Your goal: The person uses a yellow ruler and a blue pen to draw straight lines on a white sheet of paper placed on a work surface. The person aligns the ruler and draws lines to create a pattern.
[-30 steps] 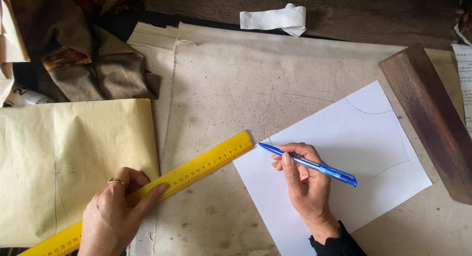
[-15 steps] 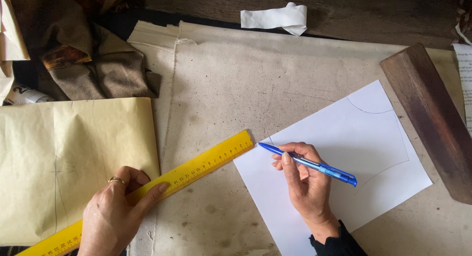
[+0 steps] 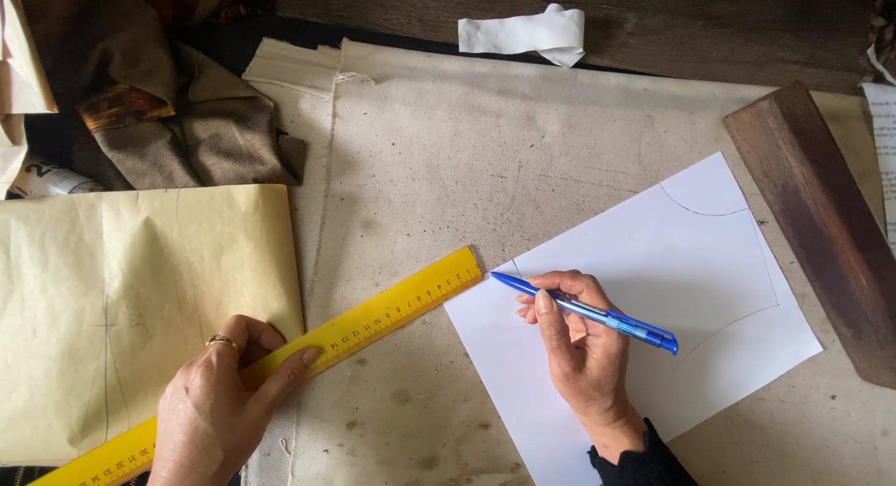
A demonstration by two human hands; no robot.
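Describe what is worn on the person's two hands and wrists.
The left hand is bare apart from a gold-coloured ring on one finger; no sleeve shows at its wrist within the picture. The right hand wears no ring that can be seen, and a dark, black-looking sleeve cuff covers its wrist.

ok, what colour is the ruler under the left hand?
Yellow, with dark markings. The ruler shows best in the head view, pressed by the left hand.

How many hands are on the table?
2. The left hand presses on the yellow ruler at the lower left. The right hand holds a blue pen over the white paper at the lower right. No others show.
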